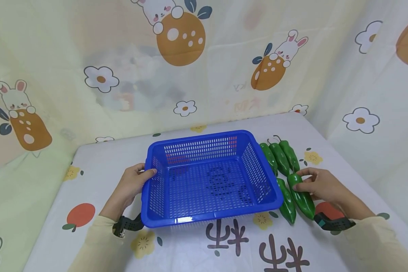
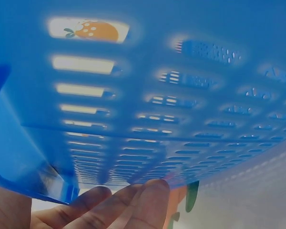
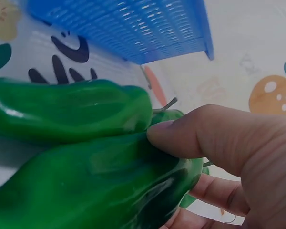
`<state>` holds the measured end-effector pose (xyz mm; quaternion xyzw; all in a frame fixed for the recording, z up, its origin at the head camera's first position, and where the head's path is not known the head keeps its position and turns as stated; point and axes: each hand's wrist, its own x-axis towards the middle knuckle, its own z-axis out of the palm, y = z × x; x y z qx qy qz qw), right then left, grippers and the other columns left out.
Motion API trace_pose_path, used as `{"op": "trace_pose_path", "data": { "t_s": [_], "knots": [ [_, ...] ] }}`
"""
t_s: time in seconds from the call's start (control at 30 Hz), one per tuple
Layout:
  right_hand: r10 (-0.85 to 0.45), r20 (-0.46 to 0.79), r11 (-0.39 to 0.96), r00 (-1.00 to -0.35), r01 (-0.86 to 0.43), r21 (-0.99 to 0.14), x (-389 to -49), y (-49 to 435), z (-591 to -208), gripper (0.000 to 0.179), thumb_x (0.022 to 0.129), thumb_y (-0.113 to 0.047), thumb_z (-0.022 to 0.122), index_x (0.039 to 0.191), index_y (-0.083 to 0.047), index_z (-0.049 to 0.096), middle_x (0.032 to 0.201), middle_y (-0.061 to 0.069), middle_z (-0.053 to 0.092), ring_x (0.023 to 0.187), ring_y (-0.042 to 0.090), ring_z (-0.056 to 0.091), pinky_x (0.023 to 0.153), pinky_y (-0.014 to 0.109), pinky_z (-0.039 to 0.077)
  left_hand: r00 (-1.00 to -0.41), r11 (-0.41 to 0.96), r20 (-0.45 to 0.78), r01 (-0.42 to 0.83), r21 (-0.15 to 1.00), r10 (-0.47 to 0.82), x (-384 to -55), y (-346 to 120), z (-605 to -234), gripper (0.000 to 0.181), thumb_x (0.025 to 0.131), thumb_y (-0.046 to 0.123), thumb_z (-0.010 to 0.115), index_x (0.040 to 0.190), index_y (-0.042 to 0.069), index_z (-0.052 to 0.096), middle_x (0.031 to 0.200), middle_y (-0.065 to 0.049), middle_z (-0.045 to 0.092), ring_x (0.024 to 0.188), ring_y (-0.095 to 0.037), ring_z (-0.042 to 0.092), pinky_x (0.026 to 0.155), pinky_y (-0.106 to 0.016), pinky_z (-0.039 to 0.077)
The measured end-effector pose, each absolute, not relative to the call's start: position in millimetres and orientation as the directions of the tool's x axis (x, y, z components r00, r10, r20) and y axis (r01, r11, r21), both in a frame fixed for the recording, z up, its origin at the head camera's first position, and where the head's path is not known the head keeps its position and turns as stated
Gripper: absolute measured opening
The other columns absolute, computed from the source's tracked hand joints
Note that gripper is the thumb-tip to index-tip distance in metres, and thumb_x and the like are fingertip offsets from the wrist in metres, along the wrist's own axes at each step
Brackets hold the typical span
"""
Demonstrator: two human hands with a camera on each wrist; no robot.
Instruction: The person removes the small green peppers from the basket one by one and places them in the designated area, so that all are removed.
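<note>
A blue plastic basket with slotted walls and nothing inside sits mid-table in the head view. My left hand grips its left rim, thumb over the edge; in the left wrist view the fingers are under the slotted wall. To the basket's right, my right hand holds a glossy green pepper near its stem end, thumb on top. In the right wrist view this pepper lies against another green pepper. Whether the held pepper still touches the cloth, I cannot tell.
More green peppers lie behind the held one, along the basket's right side, one partly hidden by the rim. A pale cloth printed with fruit, flowers and characters covers the table. Patterned curtains hang at the back and sides.
</note>
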<state>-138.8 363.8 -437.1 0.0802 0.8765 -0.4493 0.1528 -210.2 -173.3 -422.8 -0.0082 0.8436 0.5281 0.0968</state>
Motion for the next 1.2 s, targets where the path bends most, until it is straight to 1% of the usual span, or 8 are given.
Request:
{"op": "trace_pose_path", "data": {
  "t_s": [0.23, 0.43, 0.83, 1.03, 1.2],
  "knots": [
    [0.022, -0.365, 0.594, -0.931, 0.306, -0.744, -141, 366, -447, 0.065, 0.093, -0.018, 0.076, 0.141, 0.011, 0.045, 0.098, 0.015, 0.066, 0.08, 0.021, 0.069, 0.072, 0.039, 0.066, -0.981, 0.433, -0.171, -0.117, 0.894, 0.088, -210, -173, -424, 0.049, 0.106, 0.025, 0.059, 0.143, -0.006, 0.054, 0.122, -0.029, 0.07, 0.097, -0.033, 0.077, 0.083, -0.044, 0.065],
    [0.038, -0.37, 0.6, -0.928, 0.317, -0.735, -141, 366, -452, 0.066, 0.091, -0.018, 0.077, 0.141, 0.012, 0.045, 0.096, 0.015, 0.065, 0.076, 0.021, 0.07, 0.068, 0.039, 0.066, -0.982, 0.434, -0.17, -0.117, 0.893, 0.087, -210, -173, -424, 0.048, 0.106, 0.025, 0.06, 0.142, -0.006, 0.055, 0.122, -0.029, 0.071, 0.097, -0.033, 0.077, 0.083, -0.044, 0.065],
    [0.039, -0.354, 0.659, -0.934, 0.291, -0.694, -145, 366, -454, 0.068, 0.092, -0.022, 0.077, 0.142, 0.013, 0.046, 0.097, 0.018, 0.064, 0.072, 0.02, 0.069, 0.064, 0.038, 0.066, -0.982, 0.442, -0.173, -0.123, 0.888, 0.074, -211, -171, -423, 0.048, 0.106, 0.025, 0.059, 0.142, -0.006, 0.054, 0.123, -0.029, 0.07, 0.099, -0.034, 0.076, 0.086, -0.046, 0.065],
    [0.037, -0.327, 0.736, -0.944, 0.248, -0.63, -145, 366, -452, 0.072, 0.095, -0.03, 0.075, 0.143, 0.014, 0.046, 0.1, 0.023, 0.065, 0.072, 0.02, 0.067, 0.064, 0.037, 0.065, -0.985, 0.438, -0.15, -0.099, 0.893, 0.085, -211, -171, -429, 0.049, 0.107, 0.029, 0.058, 0.143, -0.003, 0.055, 0.121, -0.027, 0.071, 0.097, -0.032, 0.077, 0.084, -0.044, 0.065],
    [0.037, -0.323, 0.788, -0.946, 0.226, -0.573, -147, 367, -448, 0.074, 0.096, -0.038, 0.073, 0.143, 0.013, 0.046, 0.101, 0.024, 0.066, 0.073, 0.021, 0.065, 0.063, 0.036, 0.063, -0.99, 0.445, -0.121, -0.076, 0.892, 0.073, -209, -171, -433, 0.05, 0.108, 0.034, 0.057, 0.142, -0.002, 0.057, 0.121, -0.025, 0.072, 0.097, -0.031, 0.077, 0.084, -0.044, 0.065]
  ]
}}
